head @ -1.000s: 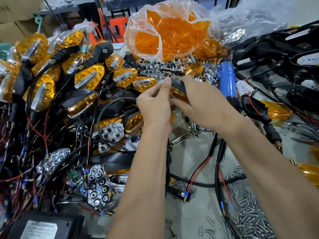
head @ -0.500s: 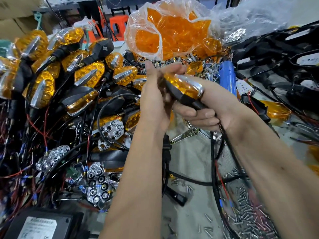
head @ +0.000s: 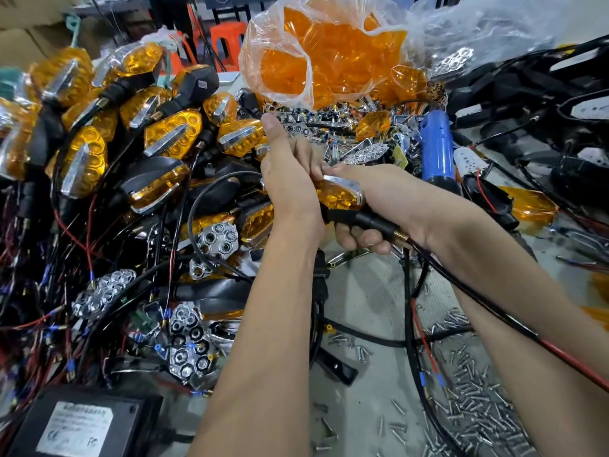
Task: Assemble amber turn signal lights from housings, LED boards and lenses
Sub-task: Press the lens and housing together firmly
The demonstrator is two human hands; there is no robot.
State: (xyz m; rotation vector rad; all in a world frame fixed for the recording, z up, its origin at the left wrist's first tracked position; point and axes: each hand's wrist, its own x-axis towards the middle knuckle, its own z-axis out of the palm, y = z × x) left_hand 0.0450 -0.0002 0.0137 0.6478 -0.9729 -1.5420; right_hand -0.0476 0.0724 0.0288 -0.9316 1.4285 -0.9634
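An amber turn signal light [head: 339,196] with a chrome trim, a black stem and a trailing black and red wire sits between both hands at the centre. My right hand [head: 379,206] grips its stem and housing from the right. My left hand [head: 290,179] holds the lens end from the left, thumb raised, and hides the light's left tip. A heap of finished amber lights [head: 171,133] fills the left side. A clear bag of amber lenses [head: 316,54] stands behind the hands. Chrome reflector LED boards [head: 188,344] lie low on the left.
A blue electric screwdriver [head: 436,146] lies right of the hands. Several loose screws [head: 474,404] cover the grey table at lower right. Black housings and wires [head: 540,103] pile at the far right. A black power box [head: 82,427] sits at bottom left.
The light has dropped lower and turned, its stem now pointing right. My left hand moved from the lens face to its left end, thumb up.
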